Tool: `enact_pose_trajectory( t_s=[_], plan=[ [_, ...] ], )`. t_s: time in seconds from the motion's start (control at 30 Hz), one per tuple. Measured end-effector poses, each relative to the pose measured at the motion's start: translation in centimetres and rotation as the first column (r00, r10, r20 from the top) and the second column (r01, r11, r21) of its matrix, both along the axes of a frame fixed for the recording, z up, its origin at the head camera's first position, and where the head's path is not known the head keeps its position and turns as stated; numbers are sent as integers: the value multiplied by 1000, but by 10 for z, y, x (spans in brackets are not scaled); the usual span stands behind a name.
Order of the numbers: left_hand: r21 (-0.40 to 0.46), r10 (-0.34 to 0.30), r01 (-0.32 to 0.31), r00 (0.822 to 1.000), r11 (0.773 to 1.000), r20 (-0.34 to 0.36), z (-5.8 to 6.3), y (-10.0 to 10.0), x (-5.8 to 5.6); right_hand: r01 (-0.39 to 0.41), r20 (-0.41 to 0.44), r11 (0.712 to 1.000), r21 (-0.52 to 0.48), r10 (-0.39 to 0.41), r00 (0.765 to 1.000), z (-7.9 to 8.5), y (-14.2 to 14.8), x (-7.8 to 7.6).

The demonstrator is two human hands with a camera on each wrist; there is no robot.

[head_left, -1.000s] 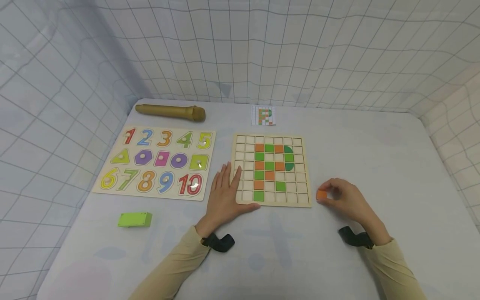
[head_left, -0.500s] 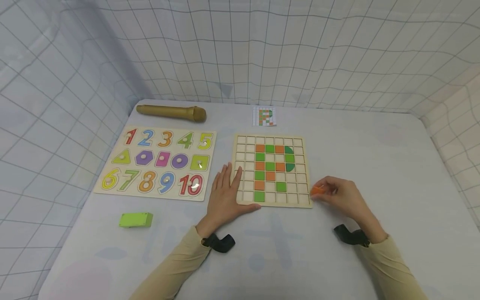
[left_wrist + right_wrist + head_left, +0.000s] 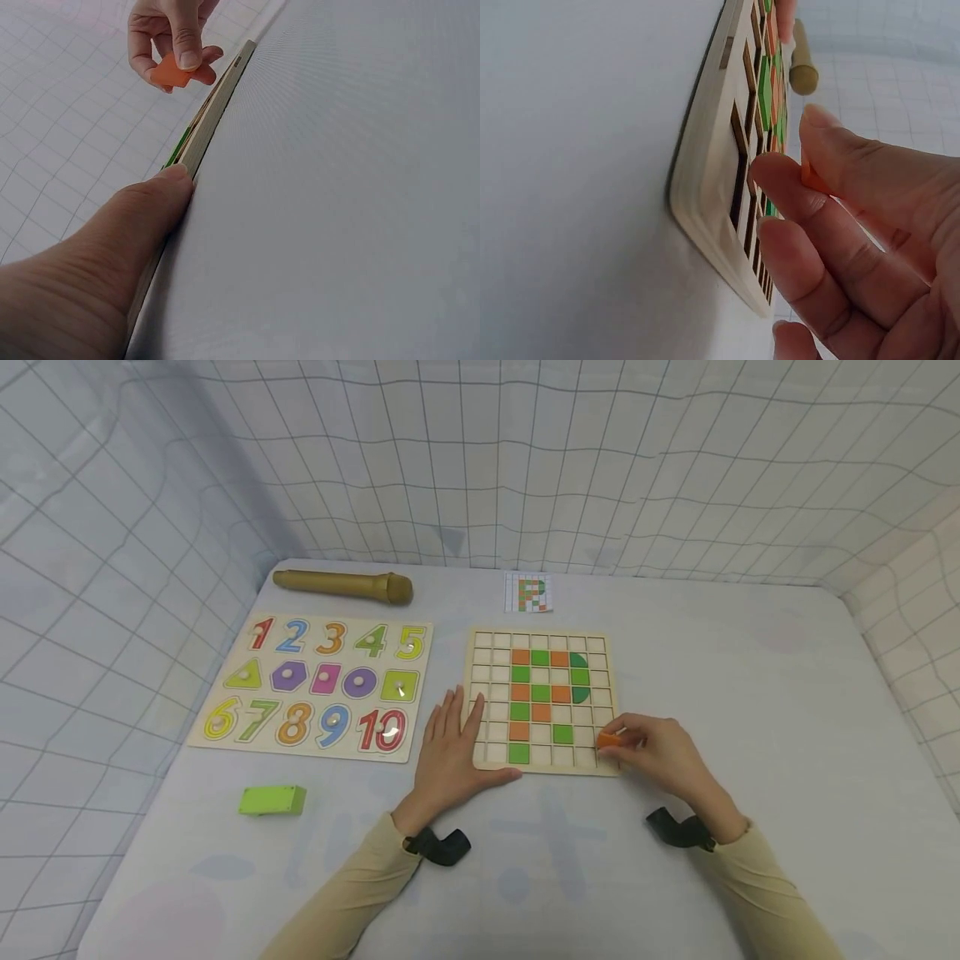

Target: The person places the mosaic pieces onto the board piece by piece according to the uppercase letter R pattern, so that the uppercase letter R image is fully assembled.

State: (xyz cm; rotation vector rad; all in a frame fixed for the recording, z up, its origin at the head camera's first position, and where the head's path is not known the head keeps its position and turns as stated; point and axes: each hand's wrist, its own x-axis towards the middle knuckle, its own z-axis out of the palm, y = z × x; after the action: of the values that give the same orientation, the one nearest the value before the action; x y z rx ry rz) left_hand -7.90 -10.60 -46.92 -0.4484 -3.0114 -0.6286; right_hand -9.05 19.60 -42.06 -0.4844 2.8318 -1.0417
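A square wooden grid board lies mid-table, with orange and green tiles set in some cells in a letter-like pattern. My left hand rests at its left front corner, fingers straight and thumb along the front edge; the left wrist view has the thumb against the board's side. Between thumb and fingers my right hand pinches an orange square tile, over the board's right front part. In the left wrist view the orange tile is above the board's edge. The right wrist view leaves the tile mostly hidden behind the thumb.
Left of the grid board lies a number and shape peg puzzle. Behind it is a gold microphone, in front a green block. A small pattern card lies behind the board. Gridded cloth walls enclose the table's back and sides.
My right hand has carried the orange tile leftward from the table beside the board to over the board's right side, and the tile has tilted. The left hand has stayed in place.
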Motion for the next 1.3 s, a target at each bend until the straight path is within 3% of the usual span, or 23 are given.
enact_pose_trajectory(
  t_s=[0.2, 0.53, 0.7, 1.03, 1.3],
  plan=[
    [7, -4, 4, 1000, 1000, -27, -1, 0, 0, -34, 41, 999, -7, 35, 999, 3, -7, 2],
    [-2, -2, 2, 1000, 1000, -15, -1, 0, 0, -25, -58, 1000, 9, 26, 998, 0, -11, 4],
    [2, -4, 4, 1000, 1000, -21, 0, 0, 0, -4, -68, 1000, -1, 4, 998, -3, -14, 5],
    [-1, 1, -1, 1000, 1000, -12, -1, 1, 0, 1, 22, 995, -97, 1, 1000, -10, -18, 2],
    [20, -4, 5, 1000, 1000, -30, 0, 1, 1, -21, 63, 995, -103, 27, 998, -14, -15, -1]
  ],
)
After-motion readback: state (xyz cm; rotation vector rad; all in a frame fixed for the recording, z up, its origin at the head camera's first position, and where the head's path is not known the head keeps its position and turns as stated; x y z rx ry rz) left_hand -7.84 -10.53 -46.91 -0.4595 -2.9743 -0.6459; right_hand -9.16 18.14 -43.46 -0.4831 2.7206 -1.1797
